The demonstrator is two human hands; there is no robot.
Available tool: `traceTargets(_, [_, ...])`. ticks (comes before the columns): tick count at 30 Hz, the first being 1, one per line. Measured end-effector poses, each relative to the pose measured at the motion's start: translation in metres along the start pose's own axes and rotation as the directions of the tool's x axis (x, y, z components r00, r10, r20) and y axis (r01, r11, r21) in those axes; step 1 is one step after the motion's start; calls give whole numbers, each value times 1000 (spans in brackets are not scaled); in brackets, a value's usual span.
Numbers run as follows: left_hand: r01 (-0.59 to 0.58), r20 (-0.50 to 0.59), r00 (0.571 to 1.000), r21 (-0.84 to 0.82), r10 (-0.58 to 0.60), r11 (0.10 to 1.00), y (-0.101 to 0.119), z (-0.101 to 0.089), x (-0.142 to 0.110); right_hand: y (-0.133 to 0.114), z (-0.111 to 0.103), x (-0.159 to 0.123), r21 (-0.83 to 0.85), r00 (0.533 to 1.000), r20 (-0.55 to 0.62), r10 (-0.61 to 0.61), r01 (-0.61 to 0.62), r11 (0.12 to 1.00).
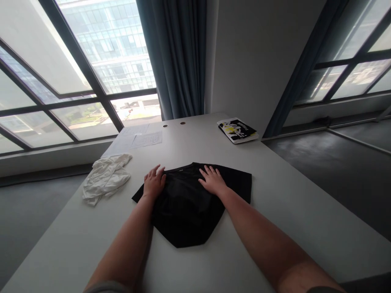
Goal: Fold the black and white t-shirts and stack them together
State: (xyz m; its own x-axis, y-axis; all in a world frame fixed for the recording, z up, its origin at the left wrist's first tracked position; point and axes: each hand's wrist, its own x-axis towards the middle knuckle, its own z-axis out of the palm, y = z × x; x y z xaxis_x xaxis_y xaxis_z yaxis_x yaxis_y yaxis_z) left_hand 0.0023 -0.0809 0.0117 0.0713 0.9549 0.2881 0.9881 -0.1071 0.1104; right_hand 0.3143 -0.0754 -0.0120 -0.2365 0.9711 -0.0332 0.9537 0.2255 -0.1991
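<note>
Left hand open, palm down, fingers spread on a folded black fabric garment; right hand likewise flat on it, neither gripping. Garment lies on a long white table. Left of the garment, a crumpled white cloth; beyond the garment, loose white paper sheets and, farther right, a black-and-yellow magazine.

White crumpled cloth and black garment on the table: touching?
Apart. The head view shows a strip of tabletop between the white crumpled cloth and the left corner of the black garment.
</note>
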Motion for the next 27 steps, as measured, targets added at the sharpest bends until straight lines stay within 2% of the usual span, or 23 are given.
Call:
traceTargets(2, [160,-55,985,-30,-161,987,-3,-11,-25,8,6,1,-13,999,37,-2,3,1000])
traceTargets(4, [275,-59,960,-7,-275,961,-6,-21,-54,15,8,1,-27,999,42,9,-7,1000])
traceTargets(8, [402,50,911,115,-409,909,-9,-31,-98,24,9,6,-35,998,37,49,-48,998])
traceTargets(11, [438,82,888,146,-452,887,-11,-32,-107,37,8,14,-26,997,41,59,-58,998])
traceTargets(15, [459,102,876,123,-471,880,-19,-32,-97,67,4,19,-12,991,19,130,-130,991])
traceTargets(17, [447,79,886,112,-456,888,-22,-31,-93,77,3,17,-13,991,8,134,-133,991])
traceTargets(19, [392,24,918,90,-396,916,-22,-29,-90,80,4,14,-20,993,-2,117,-117,993])
traceTargets(21, [254,-11,967,29,-254,967,-17,-26,-90,77,5,12,-31,993,-13,116,-117,993])
traceTargets(23, [57,12,998,-65,-56,996,-6,-22,-92,72,5,10,-38,992,-18,127,-128,991])
traceTargets(25, [-66,50,996,-135,73,989,6,-18,-94,68,4,9,-42,991,-17,136,-137,990])
traceTargets(27, [-63,62,995,-144,73,988,16,-15,-95,67,4,9,-44,990,-18,141,-142,989])
